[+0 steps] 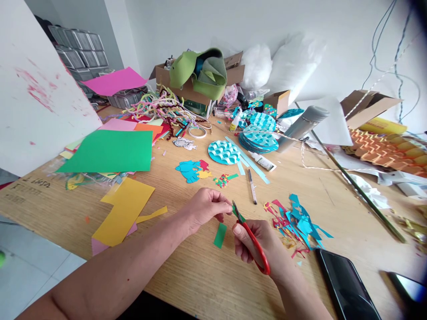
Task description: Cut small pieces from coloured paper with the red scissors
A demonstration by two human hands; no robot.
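My right hand point(248, 240) is wrapped round red-handled scissors point(256, 249), their blades pointing up and left at a small green paper piece point(238, 214). The fingers of my left hand point(213, 206) pinch the left end of that piece. Just below, a green paper rectangle point(219, 235) lies on the wooden table point(187, 275). Beyond my hands are small red, yellow and green cuttings point(224, 179) and a blue paper fish point(189, 171), which overlaps red and yellow shapes.
Yellow paper point(125, 209) and a green sheet point(113, 151) lie left. Right are blue and red scraps point(302, 222), a phone point(347, 284), a pen point(252, 186) and a long stick point(360, 178). A grey bottle point(305, 124) stands behind blue scalloped discs point(258, 138).
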